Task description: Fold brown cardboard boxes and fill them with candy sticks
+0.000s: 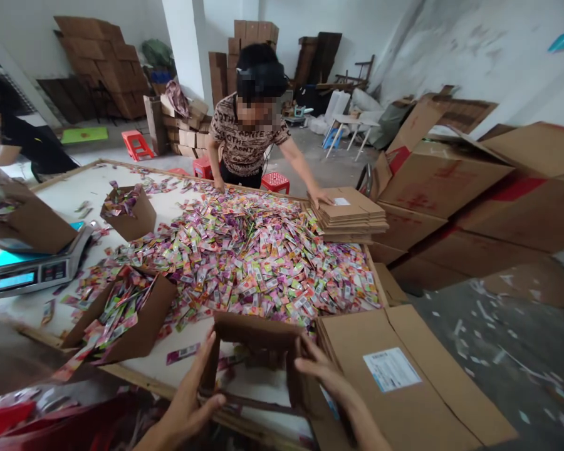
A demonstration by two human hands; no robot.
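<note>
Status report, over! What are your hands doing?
Left hand and right hand grip small cardboard box, open. Sachet pile just beyond. Flat carton stack alongside.

Left hand (192, 398), right hand (324, 369) spread, gripping.

We can't read the label (391, 369) on the flat cardboard (404, 376), too blurry. The scale (37, 270) readout's too tiny for us too.

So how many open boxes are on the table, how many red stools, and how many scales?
Open cardboard boxes on the table: 4 (held one, packet-filled one, far one, left edge one)
Red plastic stools: 4 ()
Digital scales: 1
Total: 9
</note>
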